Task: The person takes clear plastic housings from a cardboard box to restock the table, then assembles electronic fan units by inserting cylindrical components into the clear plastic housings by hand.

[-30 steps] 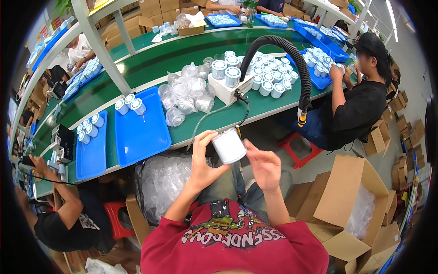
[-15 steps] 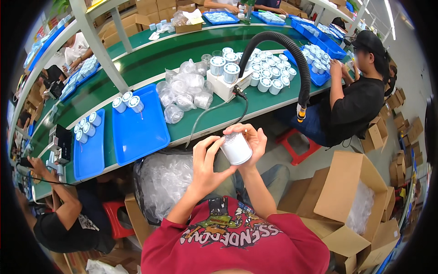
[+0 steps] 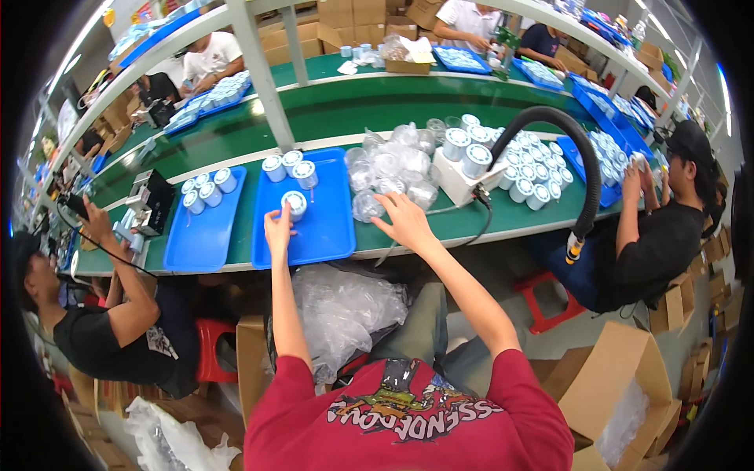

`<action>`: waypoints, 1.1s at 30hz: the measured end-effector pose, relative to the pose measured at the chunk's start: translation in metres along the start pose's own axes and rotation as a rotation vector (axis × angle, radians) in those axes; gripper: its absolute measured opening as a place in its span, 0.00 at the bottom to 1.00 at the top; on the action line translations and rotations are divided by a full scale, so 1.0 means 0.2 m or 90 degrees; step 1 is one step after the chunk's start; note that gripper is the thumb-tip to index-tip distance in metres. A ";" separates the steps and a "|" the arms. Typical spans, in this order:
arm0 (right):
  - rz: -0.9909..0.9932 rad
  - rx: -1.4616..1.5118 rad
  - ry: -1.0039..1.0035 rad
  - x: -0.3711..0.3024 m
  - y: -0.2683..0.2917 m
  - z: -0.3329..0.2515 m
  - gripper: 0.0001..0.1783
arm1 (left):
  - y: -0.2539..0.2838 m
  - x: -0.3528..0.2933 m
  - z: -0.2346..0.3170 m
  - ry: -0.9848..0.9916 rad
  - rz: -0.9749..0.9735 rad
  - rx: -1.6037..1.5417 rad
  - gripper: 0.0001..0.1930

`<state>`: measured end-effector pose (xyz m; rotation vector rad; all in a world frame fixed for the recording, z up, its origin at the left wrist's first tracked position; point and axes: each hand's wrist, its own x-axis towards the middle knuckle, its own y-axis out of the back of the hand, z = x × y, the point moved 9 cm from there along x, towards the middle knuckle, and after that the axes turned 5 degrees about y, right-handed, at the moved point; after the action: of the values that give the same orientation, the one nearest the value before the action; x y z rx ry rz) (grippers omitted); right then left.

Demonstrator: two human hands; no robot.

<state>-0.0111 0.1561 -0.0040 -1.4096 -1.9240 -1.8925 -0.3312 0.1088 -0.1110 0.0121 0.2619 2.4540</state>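
Observation:
My left hand grips a white cylinder with a light-blue patterned top, which is over or on a blue tray. Three similar cylinders stand near that tray's far edge. Fingers spread, my right hand is beside the heap of clear plastic cups, close to the cup nearest the table edge. Whether a fingertip touches that cup is hard to tell.
A second blue tray with several cylinders lies to the left. Right of the heap stand a white box, a black flexible hose and many cylinders. A clear plastic bag bulges below the table edge. Co-workers sit on both sides.
Both hands held a white cylinder before my body. My left hand has carried it forward and left to the tray; my right hand has let go and reached to the plastic cups.

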 end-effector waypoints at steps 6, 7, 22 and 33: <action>-0.188 -0.053 -0.068 0.16 -0.37 0.00 0.35 | -0.07 0.47 -0.04 0.049 0.052 -0.113 0.37; -0.221 -0.060 -0.102 0.13 -0.38 0.09 0.36 | -0.15 0.36 0.08 0.027 0.126 0.060 0.40; 0.258 0.623 -0.302 -0.06 -0.01 -0.27 0.20 | -0.52 -1.13 0.06 0.454 -0.608 -0.756 0.31; -0.002 0.305 0.040 -0.47 -0.36 -0.76 0.16 | 0.44 -0.80 -0.07 0.178 -0.280 -0.739 0.21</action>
<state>-0.0826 -0.0053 -0.0838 -1.1811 -2.1510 -1.3245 -0.2625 -0.0599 -0.0990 -0.7881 -0.9506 1.8358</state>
